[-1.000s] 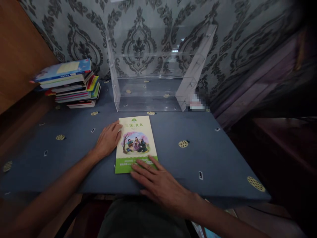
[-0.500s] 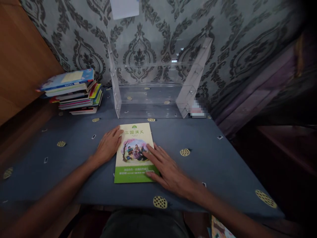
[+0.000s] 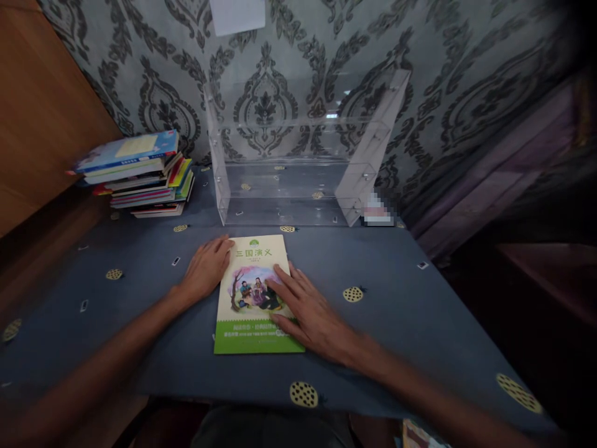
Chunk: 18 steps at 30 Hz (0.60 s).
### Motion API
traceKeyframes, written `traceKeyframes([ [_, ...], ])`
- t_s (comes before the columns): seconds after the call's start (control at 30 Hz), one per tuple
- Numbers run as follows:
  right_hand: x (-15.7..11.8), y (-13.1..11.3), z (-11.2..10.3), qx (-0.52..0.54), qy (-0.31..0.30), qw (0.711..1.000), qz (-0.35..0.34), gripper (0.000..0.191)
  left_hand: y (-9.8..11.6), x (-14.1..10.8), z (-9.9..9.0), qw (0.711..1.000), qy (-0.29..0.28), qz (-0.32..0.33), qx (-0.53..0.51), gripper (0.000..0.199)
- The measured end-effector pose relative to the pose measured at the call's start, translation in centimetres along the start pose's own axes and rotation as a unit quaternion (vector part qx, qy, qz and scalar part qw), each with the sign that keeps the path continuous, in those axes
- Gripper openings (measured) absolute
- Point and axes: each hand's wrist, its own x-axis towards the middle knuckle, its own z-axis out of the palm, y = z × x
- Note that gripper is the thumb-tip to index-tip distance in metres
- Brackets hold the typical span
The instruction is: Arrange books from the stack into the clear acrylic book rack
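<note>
A closed book lies flat on the cloth-covered table, its cover cream with a green band and a picture of seated figures under a pink tree. Along its upper left edge rests my left hand, fingers stretched out and just touching the border. My right hand lies over the lower right side, fingers apart on the cover, hiding part of the picture and green band. Neither hand grips the book.
Behind the book stands a clear acrylic tiered rack against patterned wallpaper. A stack of books sits at the back left. A blurred-out small item is right of the rack. Another colourful book shows below the table's front edge.
My right hand has shifted slightly up and left over the book's cover. The view has moved a little; the book and left hand stay nearly the same.
</note>
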Motion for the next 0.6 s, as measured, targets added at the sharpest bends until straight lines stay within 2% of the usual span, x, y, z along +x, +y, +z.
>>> traceKeyframes([
  [0.43,1.9,0.1,0.2,-0.015,0.012,1.0,0.012,0.06,0.4,1.6,-0.6,0.995,-0.001,-0.023,0.096,0.028],
  [0.6,2.4,0.1,0.3,-0.032,0.013,0.999,0.025,0.061,0.4,2.0,-1.0,0.995,-0.009,-0.036,0.095,0.026],
])
